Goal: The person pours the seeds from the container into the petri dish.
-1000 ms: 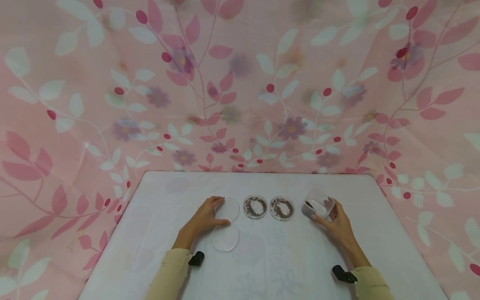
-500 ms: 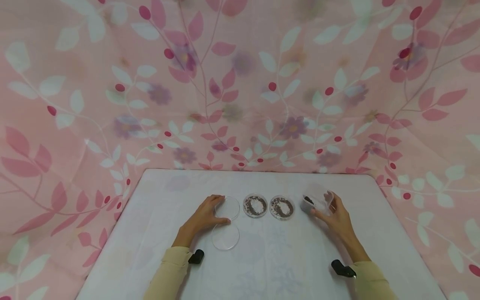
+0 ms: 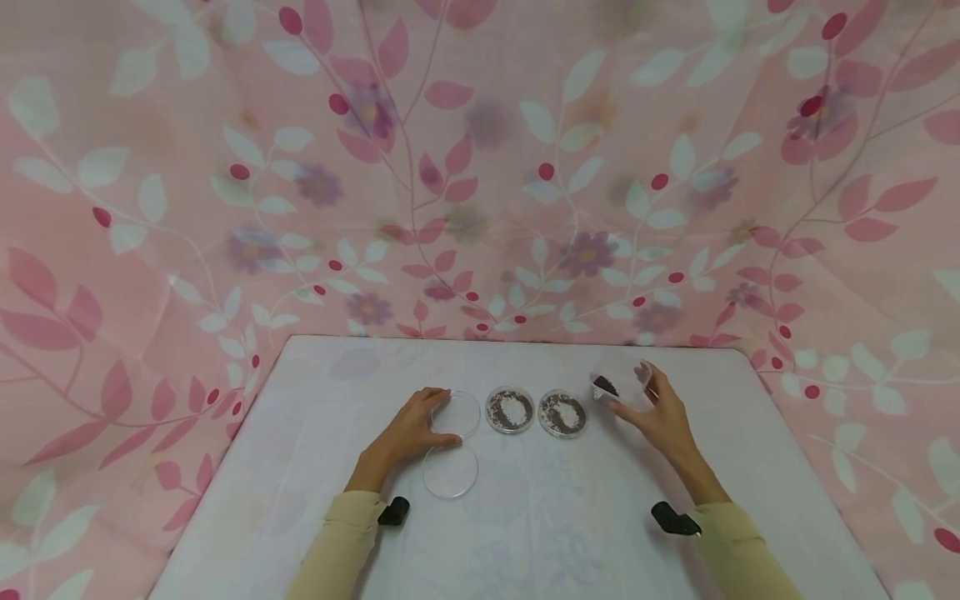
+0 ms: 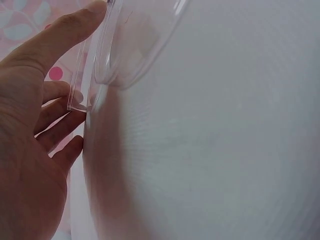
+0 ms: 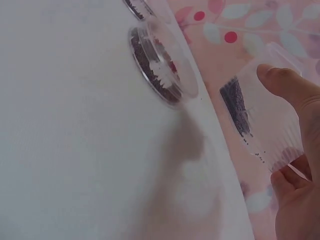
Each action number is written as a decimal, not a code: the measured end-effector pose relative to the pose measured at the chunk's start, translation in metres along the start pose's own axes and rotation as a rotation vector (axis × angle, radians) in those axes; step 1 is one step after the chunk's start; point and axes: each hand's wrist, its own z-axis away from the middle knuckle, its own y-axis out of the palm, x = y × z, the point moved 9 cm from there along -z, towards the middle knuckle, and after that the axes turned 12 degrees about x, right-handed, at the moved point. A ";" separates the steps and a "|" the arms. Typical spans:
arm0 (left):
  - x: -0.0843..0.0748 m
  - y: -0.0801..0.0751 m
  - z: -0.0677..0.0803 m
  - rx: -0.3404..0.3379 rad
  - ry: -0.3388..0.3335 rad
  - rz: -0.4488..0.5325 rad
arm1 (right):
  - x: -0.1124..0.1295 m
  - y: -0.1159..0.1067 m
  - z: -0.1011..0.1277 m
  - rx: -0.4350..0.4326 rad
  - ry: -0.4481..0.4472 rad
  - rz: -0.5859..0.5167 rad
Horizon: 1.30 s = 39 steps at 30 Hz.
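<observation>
My left hand (image 3: 437,422) holds the rim of an empty clear petri dish (image 3: 459,412) between thumb and fingers; the left wrist view shows the thumb (image 4: 65,30) on the dish's edge (image 4: 135,45). A second clear round dish or lid (image 3: 450,473) lies just in front of it. To the right stand two petri dishes with dark grains and white matter, one (image 3: 510,410) beside the other (image 3: 562,414). My right hand (image 3: 632,392) grips a small clear plastic tub (image 3: 609,384), lifted and tilted, dark grains gathered at one side (image 5: 235,107), near the right filled dish (image 5: 162,65).
The dishes sit on a white table (image 3: 525,533) whose back edge meets a pink floral cloth (image 3: 480,167) hanging behind and at both sides. Black wrist cameras (image 3: 392,511) show on the yellow sleeves.
My right hand has lifted the tub off the table, carried it a little up and left, and tipped it more. The left hand and the dishes have not moved.
</observation>
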 end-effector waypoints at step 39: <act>0.001 0.002 -0.003 0.015 -0.017 0.004 | 0.147 0.128 -0.052 0.247 -0.289 0.261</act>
